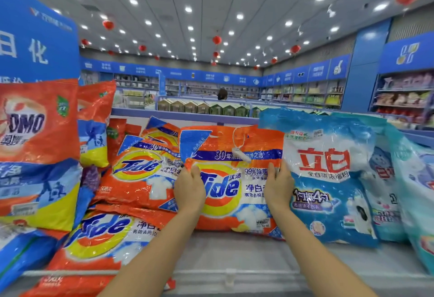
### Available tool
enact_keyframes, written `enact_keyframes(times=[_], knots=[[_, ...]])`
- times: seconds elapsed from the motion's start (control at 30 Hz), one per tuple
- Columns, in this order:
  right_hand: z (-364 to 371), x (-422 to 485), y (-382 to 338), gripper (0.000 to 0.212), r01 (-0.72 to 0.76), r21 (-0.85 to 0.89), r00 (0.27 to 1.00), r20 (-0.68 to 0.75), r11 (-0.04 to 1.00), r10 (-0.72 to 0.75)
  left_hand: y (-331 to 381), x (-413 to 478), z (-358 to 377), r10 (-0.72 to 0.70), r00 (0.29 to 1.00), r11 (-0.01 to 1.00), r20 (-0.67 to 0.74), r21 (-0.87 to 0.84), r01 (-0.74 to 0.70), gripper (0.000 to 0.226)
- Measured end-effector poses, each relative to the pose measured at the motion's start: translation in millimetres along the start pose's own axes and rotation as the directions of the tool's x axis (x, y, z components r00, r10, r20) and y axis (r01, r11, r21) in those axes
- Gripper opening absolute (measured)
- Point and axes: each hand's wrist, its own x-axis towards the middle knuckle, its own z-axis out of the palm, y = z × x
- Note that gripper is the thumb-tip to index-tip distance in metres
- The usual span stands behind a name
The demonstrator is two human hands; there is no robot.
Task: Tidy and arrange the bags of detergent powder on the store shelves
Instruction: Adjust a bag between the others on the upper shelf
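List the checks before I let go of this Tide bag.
1. Grip: ok, left hand and right hand hold the Tide bag by its sides.
2. Upright, label forward: ok.
3. Bottom on the shelf: ok.
4. Clear of the blue bag: not ok, edges overlap.
5. The left Tide bags straight: not ok, they lean.
6. Stands unaided: cannot tell.

Bare shelf (pixel 234 256) front lies open between flat Tide bag (pixel 101 233) left and blue bag (pixel 328 179) right
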Motion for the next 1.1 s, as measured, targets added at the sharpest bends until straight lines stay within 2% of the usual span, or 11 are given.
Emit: enact_keyframes(times=[0.1,0.23,0.3,0.37,0.47,0.57,0.63,0.73,0.9,1.0,1.1], knots=[[3,6,5,0.02,0.06,0.015,0.998,-0.032,0.998,-0.06,1,-3,9,-0.017,0.995,0.999,-0.096,0.049,0.022,0.036],[11,6,9,0.021,0.088,0.004,0.995,-0.05,0.996,-0.088,-1,-7,13,0.026,0.983,0.999,-0.182,-0.038,-0.034,0.018],[10,5,9,0.021,0.11,0.031,0.993,-0.044,0.994,-0.108,-3,-10,9,0.215,0.946,0.971,-0.244,-0.055,-0.234,0.025],[9,4,8,0.02,0.129,0.068,0.99,-0.073,0.989,-0.124,-4,-12,4,0.502,0.831,0.864,-0.239,0.097,-0.494,0.033],[11,5,8,0.02,0.126,0.122,0.985,-0.13,0.984,-0.11,-9,-17,-2,0.765,0.624,0.592,0.158,0.207,-0.779,0.044],[16,7,7,0.021,0.134,0.146,0.984,-0.137,0.98,-0.114,-25,-21,0,0.692,0.453,0.288,0.561,0.361,-0.887,0.064],[18,9,7,0.021,0.149,0.117,0.986,-0.096,0.982,-0.138,-30,-21,-2,0.514,0.473,0.156,0.716,0.464,-0.872,0.076],[16,5,3,0.025,0.142,0.118,0.99,0.007,0.983,-0.144,-27,-23,-3,0.35,0.545,0.092,0.762,0.551,-0.83,0.077],[-19,-17,-1,0.056,0.336,-0.012,0.941,0.052,0.942,-0.335,-27,-30,0,0.328,0.636,0.147,0.698,0.628,-0.765,0.085],[-35,-25,-1,0.067,0.461,-0.223,0.846,0.404,0.859,-0.349,-25,-31,-1,0.308,0.662,0.197,0.684,0.635,-0.747,0.09],[-43,-32,14,0.07,0.566,-0.384,0.712,0.674,0.73,-0.197,-25,-30,0,0.298,0.662,0.23,0.688,0.621,-0.749,0.092]])
